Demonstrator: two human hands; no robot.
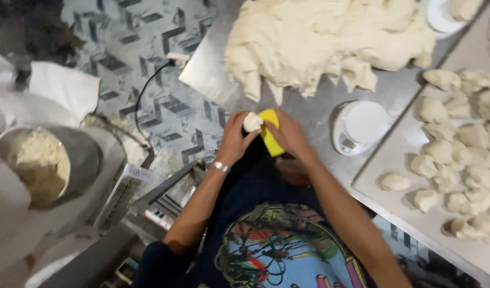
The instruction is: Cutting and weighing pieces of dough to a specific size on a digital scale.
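Beside the white kitchen scale [360, 127], just off its left edge, both hands are meeting over the steel table [213, 74]. Left hand [235, 140] is pinching a small dough piece [252, 122], fingers curled closed around it, thumb side up. Right hand [288, 133] is gripping a yellow plastic scraper [271, 132], fingers wrapped closed over its right side, the blade touching the dough piece. A silver bracelet [220, 167] is sitting on the left wrist.

Up and left of the scale, the big dough mass [325, 40] is spreading across the table, its ragged lower edge hanging near the hands but apart from them. Right of the scale, a metal tray [383, 160] is carrying many cut dough portions [458, 154], crowded toward its right side, a couple lying alone near the tray's left edge. Above the scale, at the top edge, a white round dish [439, 18] is showing partly, with a lump of dough on it.

Far left of the scale, well apart, a mixer bowl [79, 154] is holding crumbly dough residue. A black cable [143, 93] is running over the patterned floor [165, 112] between bowl and table.
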